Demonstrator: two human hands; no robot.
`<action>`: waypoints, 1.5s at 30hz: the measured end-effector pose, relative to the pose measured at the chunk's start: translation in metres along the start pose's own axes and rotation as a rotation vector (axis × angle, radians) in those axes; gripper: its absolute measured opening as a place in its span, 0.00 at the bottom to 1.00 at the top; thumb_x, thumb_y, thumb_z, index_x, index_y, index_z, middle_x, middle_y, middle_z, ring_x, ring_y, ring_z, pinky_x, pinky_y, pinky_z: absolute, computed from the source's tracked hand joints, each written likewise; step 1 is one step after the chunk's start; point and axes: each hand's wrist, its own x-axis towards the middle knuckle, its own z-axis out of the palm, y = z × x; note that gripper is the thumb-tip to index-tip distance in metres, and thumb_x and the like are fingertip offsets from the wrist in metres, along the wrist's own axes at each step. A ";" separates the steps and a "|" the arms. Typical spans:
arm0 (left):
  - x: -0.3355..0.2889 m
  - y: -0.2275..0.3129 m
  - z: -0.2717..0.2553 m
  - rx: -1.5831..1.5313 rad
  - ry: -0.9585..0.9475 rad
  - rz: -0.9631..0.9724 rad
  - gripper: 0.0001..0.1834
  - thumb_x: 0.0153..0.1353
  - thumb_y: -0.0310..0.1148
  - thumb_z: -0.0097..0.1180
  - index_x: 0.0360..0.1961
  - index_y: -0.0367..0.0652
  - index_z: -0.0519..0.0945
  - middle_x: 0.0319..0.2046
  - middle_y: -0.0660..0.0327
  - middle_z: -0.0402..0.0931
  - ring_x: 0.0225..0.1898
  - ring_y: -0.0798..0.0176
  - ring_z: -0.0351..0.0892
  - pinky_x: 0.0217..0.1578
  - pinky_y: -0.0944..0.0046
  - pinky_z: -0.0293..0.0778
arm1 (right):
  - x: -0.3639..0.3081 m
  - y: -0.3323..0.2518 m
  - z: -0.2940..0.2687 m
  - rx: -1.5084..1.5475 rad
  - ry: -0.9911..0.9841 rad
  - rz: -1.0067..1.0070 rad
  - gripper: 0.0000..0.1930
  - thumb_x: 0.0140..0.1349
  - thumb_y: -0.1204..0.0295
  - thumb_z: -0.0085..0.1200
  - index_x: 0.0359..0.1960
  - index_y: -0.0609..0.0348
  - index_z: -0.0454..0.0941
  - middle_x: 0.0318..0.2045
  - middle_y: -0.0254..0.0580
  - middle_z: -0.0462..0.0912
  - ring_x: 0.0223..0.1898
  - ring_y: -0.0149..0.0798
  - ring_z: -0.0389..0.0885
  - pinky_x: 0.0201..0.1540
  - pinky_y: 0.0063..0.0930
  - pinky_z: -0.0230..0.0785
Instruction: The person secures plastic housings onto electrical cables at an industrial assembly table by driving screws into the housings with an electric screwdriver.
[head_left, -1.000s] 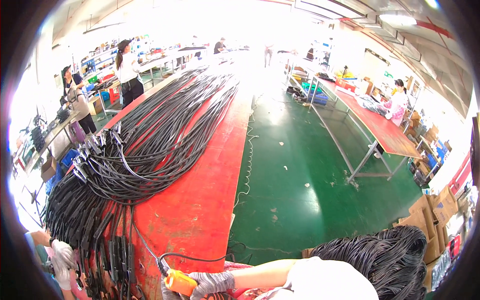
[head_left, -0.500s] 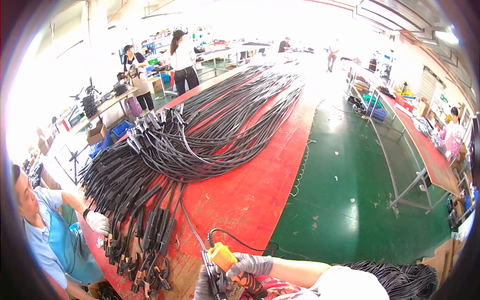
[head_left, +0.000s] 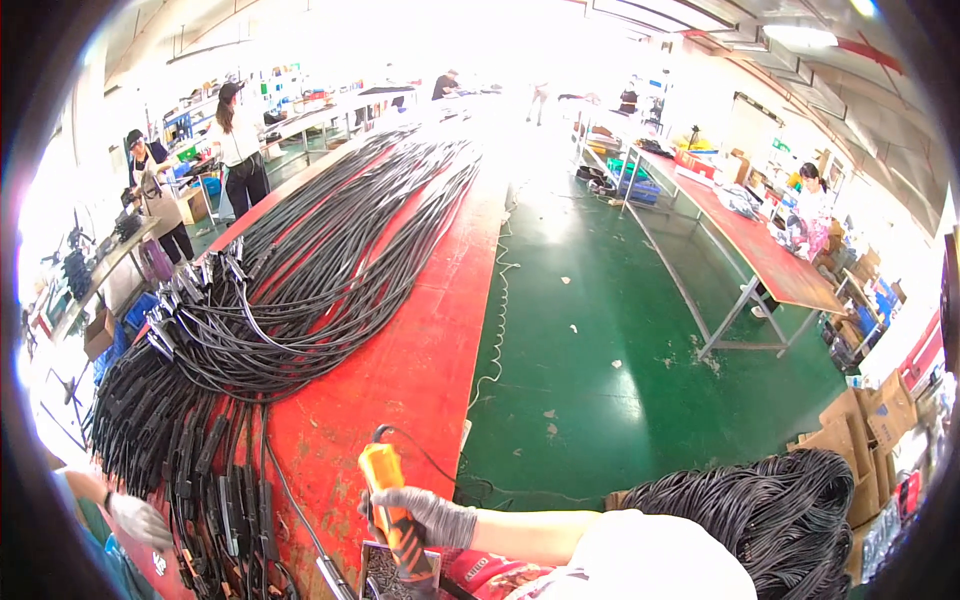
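My right hand (head_left: 435, 513), in a grey glove, is wrapped round a corded power tool (head_left: 382, 468) with a yellow-orange body and a dark, orange-marked grip. The tool stands roughly upright over the near part of the red table; its exact kind is unclear. A thin black cord (head_left: 418, 443) bends away from its top. My left hand is out of view. Close to the tool, at the lower edge, lies the end of a black cable (head_left: 333, 577) with a grey part on it. To the left, black cables (head_left: 340, 320) with long black connector housings (head_left: 215, 480) cover the red table (head_left: 400, 385).
At the lower left, a co-worker's white-gloved hand (head_left: 138, 520) is beside the connectors. A heap of coiled black cable (head_left: 750, 520) lies at my right, near cardboard boxes (head_left: 868, 420). Beyond the green floor (head_left: 570, 400) stands another red-topped table (head_left: 740, 230).
The view has turned right. My right hand has raised the tool away from the black cable part. My left hand, previously holding that part at the lower edge, has left the view.
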 end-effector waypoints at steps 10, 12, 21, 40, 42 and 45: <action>-0.033 0.002 0.016 -0.561 -0.265 0.064 0.21 0.59 0.41 0.47 0.47 0.36 0.67 0.30 0.61 0.67 0.23 0.70 0.68 0.21 0.73 0.67 | -0.037 -0.003 0.038 -0.087 -0.321 -0.441 0.27 0.48 0.62 0.60 0.48 0.53 0.61 0.41 0.43 0.74 0.27 0.32 0.75 0.30 0.25 0.71; -0.045 0.000 0.021 -0.670 -0.329 0.094 0.20 0.59 0.41 0.47 0.46 0.36 0.67 0.29 0.62 0.67 0.22 0.71 0.67 0.21 0.74 0.67 | -0.030 0.001 0.037 -0.139 -0.321 -0.501 0.28 0.47 0.64 0.61 0.48 0.54 0.61 0.39 0.43 0.75 0.26 0.32 0.75 0.29 0.24 0.71; -0.056 0.012 -0.020 -0.181 0.048 0.167 0.20 0.56 0.45 0.52 0.40 0.39 0.69 0.17 0.66 0.61 0.17 0.73 0.62 0.17 0.72 0.62 | -0.038 0.025 0.022 -0.276 -0.179 -0.543 0.29 0.43 0.62 0.63 0.45 0.60 0.65 0.35 0.48 0.77 0.28 0.35 0.77 0.31 0.26 0.71; -0.052 0.026 -0.022 -0.073 0.161 0.374 0.19 0.58 0.49 0.48 0.38 0.43 0.66 0.22 0.62 0.69 0.12 0.75 0.66 0.08 0.79 0.64 | -0.023 0.036 0.016 -0.559 -0.262 -0.801 0.26 0.48 0.62 0.57 0.48 0.54 0.62 0.33 0.47 0.75 0.26 0.40 0.76 0.31 0.32 0.71; -0.053 0.026 -0.022 -0.096 0.154 0.357 0.19 0.58 0.49 0.48 0.37 0.43 0.66 0.21 0.61 0.69 0.12 0.75 0.66 0.08 0.79 0.64 | -0.021 0.039 0.016 -0.589 -0.230 -0.804 0.27 0.48 0.61 0.57 0.48 0.54 0.62 0.33 0.47 0.75 0.26 0.40 0.76 0.31 0.33 0.71; -0.054 0.026 -0.021 -0.127 0.168 0.373 0.22 0.61 0.48 0.43 0.50 0.47 0.62 0.19 0.63 0.63 0.11 0.75 0.66 0.07 0.79 0.64 | -0.021 0.045 0.019 -0.584 -0.180 -0.743 0.27 0.48 0.61 0.57 0.48 0.54 0.61 0.33 0.47 0.74 0.26 0.40 0.75 0.31 0.33 0.71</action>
